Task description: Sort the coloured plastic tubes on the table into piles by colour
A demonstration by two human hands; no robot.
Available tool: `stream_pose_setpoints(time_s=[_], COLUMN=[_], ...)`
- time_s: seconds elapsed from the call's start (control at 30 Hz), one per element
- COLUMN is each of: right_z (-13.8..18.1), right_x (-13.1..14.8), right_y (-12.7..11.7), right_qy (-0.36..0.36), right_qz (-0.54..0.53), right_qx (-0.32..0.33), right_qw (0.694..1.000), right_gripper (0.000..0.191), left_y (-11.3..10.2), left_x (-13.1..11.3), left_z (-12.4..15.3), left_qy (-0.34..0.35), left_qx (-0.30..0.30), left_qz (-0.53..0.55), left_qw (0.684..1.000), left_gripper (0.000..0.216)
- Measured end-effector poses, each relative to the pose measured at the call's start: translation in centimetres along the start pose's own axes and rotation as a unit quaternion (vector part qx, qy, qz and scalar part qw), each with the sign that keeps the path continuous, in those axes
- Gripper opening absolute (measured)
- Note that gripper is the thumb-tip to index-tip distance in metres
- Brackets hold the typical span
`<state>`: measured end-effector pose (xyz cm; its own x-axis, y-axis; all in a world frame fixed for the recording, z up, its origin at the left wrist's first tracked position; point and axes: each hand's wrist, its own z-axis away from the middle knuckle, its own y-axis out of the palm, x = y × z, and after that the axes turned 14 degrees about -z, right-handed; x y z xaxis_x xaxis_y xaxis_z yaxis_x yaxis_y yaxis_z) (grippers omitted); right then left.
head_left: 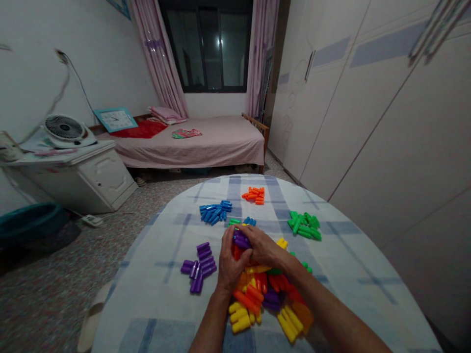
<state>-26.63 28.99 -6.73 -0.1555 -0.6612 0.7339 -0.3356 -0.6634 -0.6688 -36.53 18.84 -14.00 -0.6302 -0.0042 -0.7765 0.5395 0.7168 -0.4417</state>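
My left hand (231,262) and my right hand (262,243) meet over a mixed pile at the middle of the table. Between them is a purple plastic piece (241,239) with finger-like rounded bars; the fingers of both hands are curled round it. Under my hands and wrists lie loose yellow pieces (241,317), orange pieces (249,298), and some red, purple and green ones. Left of my left hand is a group of purple pieces (198,267). My hands and right forearm hide part of the pile.
Farther back on the checked tablecloth (154,294) are separate groups of blue pieces (216,213), orange pieces (254,195) and green pieces (304,225). Beyond the round table stand a bed (221,142), a white cabinet (105,179) with a fan (66,130), and a wardrobe (368,122).
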Motion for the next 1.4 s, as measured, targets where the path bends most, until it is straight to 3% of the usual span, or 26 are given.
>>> stream_pose_setpoints(time_s=[0.17, 0.27, 0.4, 0.47, 0.67, 0.9, 1.03, 1.23, 1.4], right_z=[2.7, 5.5, 8.9, 10.0, 10.3, 10.0, 9.9, 10.0, 10.0], right_x=[-0.5, -2.2, -6.6, -8.6, -10.0, -10.2, -10.3, -10.3, -10.3], right_y=[-0.8, -2.0, -2.5, -2.3, -2.0, -2.2, -2.1, -2.1, -2.1], right_qy=[-0.021, 0.001, 0.103, 0.149, 0.174, 0.188, 0.192, 0.18, 0.188], right_qz=[-0.027, -0.071, -0.092, -0.114, -0.133, -0.115, -0.111, -0.102, -0.096], right_qx=[-0.056, -0.195, -0.466, -0.51, -0.446, -0.444, -0.439, -0.437, -0.433], right_qw=[0.998, 0.978, 0.874, 0.84, 0.868, 0.868, 0.87, 0.875, 0.877], right_gripper=[0.08, 0.062, 0.041, 0.036, 0.033, 0.037, 0.037, 0.037, 0.037], left_y=[-0.2, -0.3, -0.5, -0.5, -1.2, -2.4, -1.8, -0.5, -0.1], left_x=[-0.2, -0.3, -0.5, -0.6, -1.3, -3.9, -4.3, -3.2, -2.2], left_z=[-0.1, -0.1, -0.2, -0.1, -0.1, -2.8, -4.5, -5.1, -4.7], left_qy=[-0.001, 0.004, 0.009, 0.014, 0.025, 0.026, 0.026, 0.018, 0.028], left_qx=[0.009, 0.023, 0.027, 0.027, 0.066, 0.253, 0.307, 0.266, 0.197], left_qz=[-0.012, -0.022, -0.034, -0.043, -0.107, -0.232, -0.27, -0.282, -0.225], left_qw=[1.0, 1.0, 0.999, 0.999, 0.992, 0.939, 0.912, 0.921, 0.954], left_gripper=[0.059, 0.051, 0.05, 0.052, 0.074, 0.089, 0.08, 0.05, 0.049])
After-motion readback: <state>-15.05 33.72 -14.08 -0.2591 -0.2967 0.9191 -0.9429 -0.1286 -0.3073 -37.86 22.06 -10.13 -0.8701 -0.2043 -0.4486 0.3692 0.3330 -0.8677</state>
